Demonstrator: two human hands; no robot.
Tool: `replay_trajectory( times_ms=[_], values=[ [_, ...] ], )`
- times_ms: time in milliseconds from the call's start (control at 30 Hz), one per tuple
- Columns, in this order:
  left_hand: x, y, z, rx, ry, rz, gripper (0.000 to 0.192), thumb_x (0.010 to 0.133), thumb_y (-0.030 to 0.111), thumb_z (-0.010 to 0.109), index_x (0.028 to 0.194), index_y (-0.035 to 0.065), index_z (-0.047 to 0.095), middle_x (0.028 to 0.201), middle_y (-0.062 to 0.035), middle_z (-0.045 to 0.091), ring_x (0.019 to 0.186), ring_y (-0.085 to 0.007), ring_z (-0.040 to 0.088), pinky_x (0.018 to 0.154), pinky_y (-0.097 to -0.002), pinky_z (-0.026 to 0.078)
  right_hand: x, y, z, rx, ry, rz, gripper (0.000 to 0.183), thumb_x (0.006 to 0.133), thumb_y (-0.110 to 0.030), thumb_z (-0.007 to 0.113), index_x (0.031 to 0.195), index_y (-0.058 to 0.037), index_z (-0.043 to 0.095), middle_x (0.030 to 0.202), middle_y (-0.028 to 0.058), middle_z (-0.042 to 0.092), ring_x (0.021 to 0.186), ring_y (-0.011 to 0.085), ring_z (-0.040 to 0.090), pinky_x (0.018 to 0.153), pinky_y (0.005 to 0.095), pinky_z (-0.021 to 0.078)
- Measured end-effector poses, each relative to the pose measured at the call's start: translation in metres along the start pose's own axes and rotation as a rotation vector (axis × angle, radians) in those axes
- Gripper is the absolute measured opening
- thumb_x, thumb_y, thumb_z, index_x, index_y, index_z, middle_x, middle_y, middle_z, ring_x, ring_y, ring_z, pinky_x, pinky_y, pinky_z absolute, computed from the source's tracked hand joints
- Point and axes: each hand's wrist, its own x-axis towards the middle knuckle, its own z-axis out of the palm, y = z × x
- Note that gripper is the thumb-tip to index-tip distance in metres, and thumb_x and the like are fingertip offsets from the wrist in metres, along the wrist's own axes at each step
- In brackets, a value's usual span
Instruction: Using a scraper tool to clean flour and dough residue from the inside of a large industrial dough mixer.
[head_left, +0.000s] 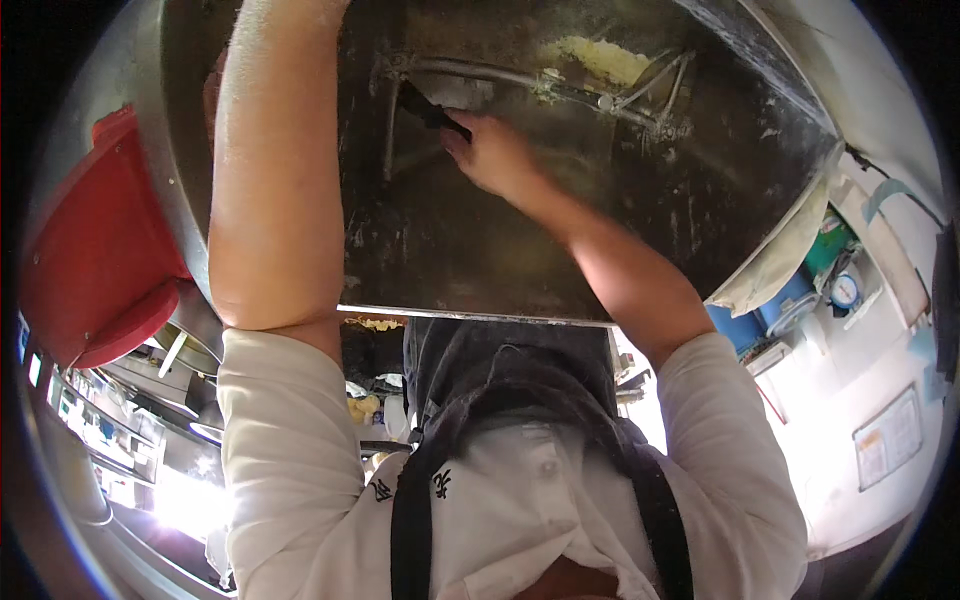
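My right hand (491, 154) grips a dark, slim handled tool (429, 111); its exact kind cannot be made out. The tool's far end touches or nearly touches the left end of a thin metal rod frame (480, 71), by the joint where a shorter rod (391, 135) branches off. Pale yellowish residue (550, 82) clings to the frame's middle, and a larger yellow patch (604, 60) lies behind it. Both are on a dark, stained surface (480, 240) with whitish smears. My left forearm stretches forward past the top edge of the picture, so that hand is out of view.
A red panel with a curved lip (105, 247) stands at the left, beside a rounded metal rim (176, 142). Pale sheeting (780, 262) hangs at the right edge. Beyond it are a dial scale (845, 291), a blue container (787, 304) and a posted sheet (887, 439).
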Motion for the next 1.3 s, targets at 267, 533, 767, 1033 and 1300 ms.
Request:
replay_trajectory(
  times_ms=[267,533,767,1033,1300],
  values=[
    [-0.004,0.013,-0.019,-0.060,-0.090,-0.080,0.033,0.108,0.028,0.043,0.124,0.0104,0.066,0.096,-0.0204,0.070,0.087,-0.0383,0.070,0.078,-0.0474,0.058,-0.023,-0.053,-0.039,-0.232,-0.079,0.124,0.043,0.100,-0.031,0.058,0.138,-0.0100,0.061,0.107,0.0270,0.070,0.099,0.0460,0.067,0.086,0.0521,0.0537],
    [-0.011,-0.020,0.011,0.130,0.122,0.173,0.042,0.097,0.003,0.047,0.135,0.0161,0.059,0.098,-0.0166,0.071,0.085,-0.0348,0.071,0.077,-0.0453,0.059,0.022,-0.075,-0.049,-0.134,-0.393,0.281,0.038,0.101,-0.029,0.055,0.127,-0.0023,0.064,0.104,0.0238,0.072,0.097,0.0410,0.070,0.083,0.0509,0.0553],
    [-0.010,-0.023,0.012,0.365,0.011,0.155,0.048,0.094,0.003,0.051,0.140,0.0176,0.054,0.101,-0.0154,0.071,0.087,-0.0316,0.072,0.077,-0.0417,0.060,0.016,-0.036,-0.005,-0.265,-0.122,0.016,0.033,0.100,-0.026,0.053,0.118,-0.0042,0.070,0.105,0.0251,0.072,0.100,0.0428,0.069,0.089,0.0534,0.0537],
    [-0.002,-0.008,0.007,-0.140,-0.050,-0.311,0.038,0.098,0.006,0.052,0.134,0.0154,0.061,0.102,-0.0186,0.072,0.087,-0.0341,0.072,0.078,-0.0417,0.061,0.037,-0.026,0.013,-0.275,-0.045,0.132,0.032,0.097,-0.029,0.057,0.114,-0.0051,0.070,0.092,0.0227,0.073,0.086,0.0439,0.070,0.078,0.0533,0.0563],
    [-0.015,-0.023,0.019,0.229,0.044,0.154,0.044,0.096,0.006,0.048,0.138,0.0177,0.056,0.101,-0.0172,0.071,0.088,-0.0348,0.072,0.079,-0.0426,0.060,0.035,-0.048,-0.005,-0.281,-0.114,0.128,0.034,0.093,-0.023,0.060,0.119,-0.0040,0.069,0.102,0.0229,0.073,0.100,0.0399,0.070,0.088,0.0495,0.0561]
  ],
)
